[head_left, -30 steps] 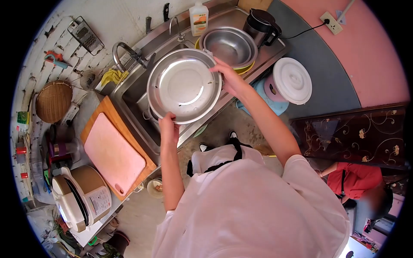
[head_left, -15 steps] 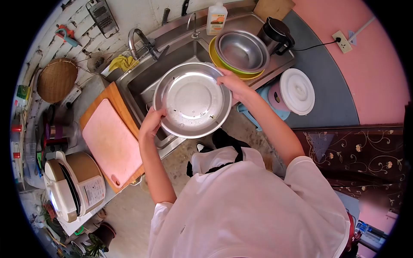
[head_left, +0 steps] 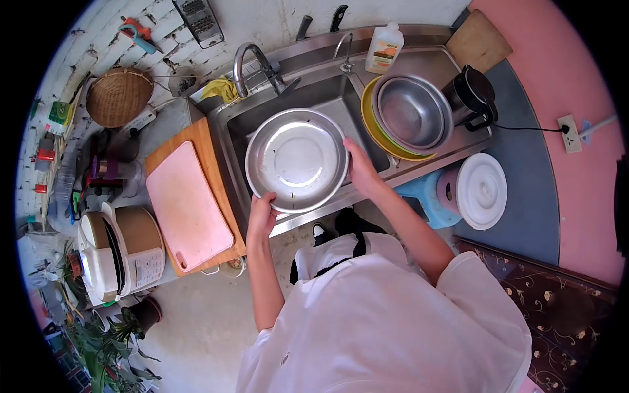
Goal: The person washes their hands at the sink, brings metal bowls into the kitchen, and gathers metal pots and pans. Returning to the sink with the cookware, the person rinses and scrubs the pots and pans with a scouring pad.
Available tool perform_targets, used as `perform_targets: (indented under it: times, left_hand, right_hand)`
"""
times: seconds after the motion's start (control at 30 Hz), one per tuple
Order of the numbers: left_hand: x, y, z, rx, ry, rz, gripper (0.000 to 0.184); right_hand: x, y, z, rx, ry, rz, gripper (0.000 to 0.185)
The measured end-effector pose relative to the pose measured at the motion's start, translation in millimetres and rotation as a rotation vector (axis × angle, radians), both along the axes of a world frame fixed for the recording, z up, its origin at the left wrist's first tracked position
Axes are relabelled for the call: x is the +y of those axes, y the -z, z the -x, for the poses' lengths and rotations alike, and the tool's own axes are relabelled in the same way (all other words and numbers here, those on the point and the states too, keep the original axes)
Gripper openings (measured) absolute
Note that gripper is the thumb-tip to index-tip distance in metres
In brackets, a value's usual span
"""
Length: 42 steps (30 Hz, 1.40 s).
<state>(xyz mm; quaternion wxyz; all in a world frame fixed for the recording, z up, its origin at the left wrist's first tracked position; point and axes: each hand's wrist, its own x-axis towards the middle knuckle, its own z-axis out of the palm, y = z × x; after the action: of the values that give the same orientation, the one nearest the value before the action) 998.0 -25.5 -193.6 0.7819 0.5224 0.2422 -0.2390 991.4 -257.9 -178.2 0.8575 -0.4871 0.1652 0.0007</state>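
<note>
A wide metal basin is held over the sink, its inside facing up toward me. Small dark bits cling to its inner surface. My left hand grips the rim at the lower left, thumb on the inside edge. At the right rim my right hand is closed on the same basin, most of its fingers hidden behind it. Just beyond stands the curved faucet.
Stacked metal bowls sit in a yellow basin right of the sink, beside a black kettle and a bottle. Left are a pink cutting board and a rice cooker. A lidded bucket stands right.
The view has swung, so the surroundings appear shifted right. The basin has moved farther over the sink and away from my body, with both hands still on its rim.
</note>
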Motion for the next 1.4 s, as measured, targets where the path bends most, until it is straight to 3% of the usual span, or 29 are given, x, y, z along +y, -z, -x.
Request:
perform_targets:
  times: [0.1, 0.27, 0.33, 0.4, 0.47, 0.53, 0.67, 0.73, 0.8, 0.87, 0.93, 0.97, 1.0, 1.07, 1.13, 1.2, 1.27, 1.33, 1.37, 1.4]
  left_hand:
    - [-4.8, -9.0, 1.6, 0.093, 0.118, -0.077, 0.035]
    - [-21.6, 5.1, -5.8, 0.069, -0.090, -0.104, 0.036]
    - [-31.2, 12.3, -11.0, -0.063, -0.314, -0.100, 0.034]
    - [-40.9, 16.8, -15.3, -0.083, -0.324, -0.118, 0.036]
    - [-61.4, 19.8, -17.6, -0.137, -0.444, -0.158, 0.038]
    - [-78.2, 26.0, -14.8, -0.121, -0.465, -0.244, 0.040]
    - [-83.0, 42.7, -4.8, -0.176, -0.496, -0.399, 0.043]
    - [-67.4, 79.3, 1.1, -0.375, -0.435, -0.560, 0.045]
    - [-68.6, 89.6, -1.0, -0.412, -0.438, -0.632, 0.046]
    - [-63.1, 106.8, -4.6, -0.378, -0.467, -0.618, 0.048]
    - [-64.9, 107.6, -8.3, -0.364, -0.437, -0.600, 0.049]
    - [-69.4, 104.4, -8.9, -0.354, -0.412, -0.579, 0.049]
    - [-71.5, 106.4, -7.0, -0.342, -0.409, -0.578, 0.049]
    - [-75.7, 111.1, -10.7, -0.275, -0.306, -0.555, 0.049]
    - [-83.7, 113.5, -8.0, -0.291, -0.248, -0.447, 0.046]
    - [-92.4, 110.9, -2.5, -0.182, -0.178, -0.415, 0.042]
    - [-97.8, 109.8, -2.4, -0.132, -0.127, -0.329, 0.040]
    - [-97.8, 113.2, -6.3, -0.167, -0.081, -0.364, 0.041]
    - [-95.5, 116.0, -9.9, -0.124, -0.040, -0.316, 0.043]
    - [-92.4, 119.5, -13.9, -0.121, -0.041, -0.309, 0.043]
  right_hand:
    - [-38.4, -3.3, -50.4, 0.275, -0.475, -0.075, 0.050]
    - [-50.4, 26.2, -67.3, 0.273, -0.542, -0.291, 0.052]
    - [-35.6, 31.9, -53.0, -0.008, -0.460, -0.373, 0.049]
    - [-16.8, 38.9, -35.3, -0.013, -0.367, -0.364, 0.047]
    - [0.4, 23.7, -17.8, 0.201, -0.252, -0.079, 0.041]
    - [6.2, 49.4, -16.1, 0.011, -0.171, 0.230, 0.034]
    - [4.5, 84.2, -11.3, 0.164, -0.166, 0.170, 0.023]
    - [0.2, 105.3, -2.7, 0.209, -0.230, 0.237, 0.025]
    - [3.9, 140.1, 6.8, 0.092, -0.141, 0.480, 0.029]
    - [-5.3, 139.8, 6.2, 0.100, -0.210, 0.476, 0.032]
    - [-12.1, 135.1, 3.9, 0.068, -0.024, 0.616, 0.032]
    - [-21.8, 84.4, -5.7, 0.190, -0.195, 0.737, 0.033]
    - [-19.9, 80.7, -8.5, 0.202, -0.198, 0.739, 0.033]
    - [-11.7, 81.4, -29.6, -0.148, -0.140, 0.888, 0.034]
    - [-0.4, 85.2, -50.8, -0.224, -0.168, 0.964, 0.029]
    - [2.6, 105.8, -76.1, -0.358, -0.275, 1.417, 0.021]
    - [11.2, 118.2, -89.9, -0.327, -0.236, 1.427, 0.017]
    - [19.1, 121.9, -86.2, -0.283, -0.394, 1.315, 0.020]
    - [23.9, 116.2, -75.0, -0.452, -0.439, 1.301, 0.024]
    - [24.7, 111.0, -68.6, -0.449, -0.444, 1.307, 0.024]
